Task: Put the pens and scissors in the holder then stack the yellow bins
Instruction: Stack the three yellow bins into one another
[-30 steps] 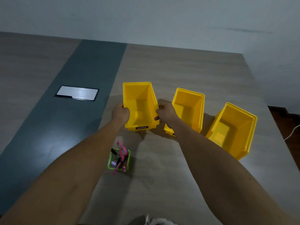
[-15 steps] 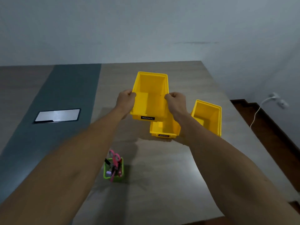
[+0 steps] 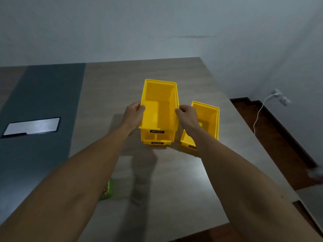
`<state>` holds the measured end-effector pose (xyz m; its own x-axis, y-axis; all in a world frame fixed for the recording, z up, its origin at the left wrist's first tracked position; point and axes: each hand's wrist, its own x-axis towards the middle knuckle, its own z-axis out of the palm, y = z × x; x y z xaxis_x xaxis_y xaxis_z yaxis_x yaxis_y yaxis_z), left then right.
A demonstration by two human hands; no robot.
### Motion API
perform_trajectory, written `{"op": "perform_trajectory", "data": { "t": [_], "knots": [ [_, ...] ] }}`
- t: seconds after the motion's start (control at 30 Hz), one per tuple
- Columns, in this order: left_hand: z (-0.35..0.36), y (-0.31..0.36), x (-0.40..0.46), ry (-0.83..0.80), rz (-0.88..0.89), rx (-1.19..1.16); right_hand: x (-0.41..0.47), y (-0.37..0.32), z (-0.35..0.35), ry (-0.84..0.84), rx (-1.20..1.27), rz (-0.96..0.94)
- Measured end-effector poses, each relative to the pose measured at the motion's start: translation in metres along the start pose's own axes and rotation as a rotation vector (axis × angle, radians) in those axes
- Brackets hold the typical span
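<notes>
Now set on top of the second bin (image 3: 158, 139) on the desk (image 3: 174, 180), no longer up in the air, top bin (image 3: 160, 105) pinched by left hand (image 3: 133, 115) and right hand (image 3: 187, 117), third bin (image 3: 208, 119) left to stack.

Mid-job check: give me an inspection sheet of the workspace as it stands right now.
Surface: wood-grain table with a grey strip and a closed metal hatch on the left.
Job's things: top yellow bin sits on the lower yellow bin; third yellow bin stands apart to the right; green holder mostly hidden behind the left forearm, contents not readable.
Clutter: nothing seen.
Grippers: left hand and right hand grip the top bin's side walls.
Cables: white cable runs from a wall socket to the floor.
Surroundings: plain grey wall, brown floor at right.
</notes>
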<state>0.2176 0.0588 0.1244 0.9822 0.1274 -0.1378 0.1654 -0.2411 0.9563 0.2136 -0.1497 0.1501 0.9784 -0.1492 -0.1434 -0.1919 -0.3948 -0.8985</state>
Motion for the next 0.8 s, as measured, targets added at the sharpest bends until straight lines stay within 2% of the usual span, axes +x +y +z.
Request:
{"op": "perform_trajectory", "data": {
  "t": [0.13,0.43,0.53,0.6,0.7,0.8],
  "knots": [
    [0.003,0.002,-0.003,-0.014,0.014,0.011,-0.002,-0.005,-0.004,0.054,0.028,0.009],
    [0.003,0.001,-0.003,0.013,-0.005,0.012,0.000,-0.005,-0.003,0.007,0.032,0.033],
    [0.001,0.001,-0.002,-0.005,-0.113,-0.056,-0.002,-0.002,-0.002,-0.016,0.038,0.057],
    [0.000,0.000,-0.005,-0.059,-0.257,-0.123,-0.002,0.005,-0.002,-0.051,0.070,0.133],
    [0.003,-0.003,-0.011,-0.163,-0.446,-0.296,-0.002,0.017,0.000,-0.171,0.240,0.312],
    [0.010,-0.010,-0.014,-0.216,-0.482,-0.457,0.003,0.028,0.009,-0.291,0.480,0.414]
  ]
}}
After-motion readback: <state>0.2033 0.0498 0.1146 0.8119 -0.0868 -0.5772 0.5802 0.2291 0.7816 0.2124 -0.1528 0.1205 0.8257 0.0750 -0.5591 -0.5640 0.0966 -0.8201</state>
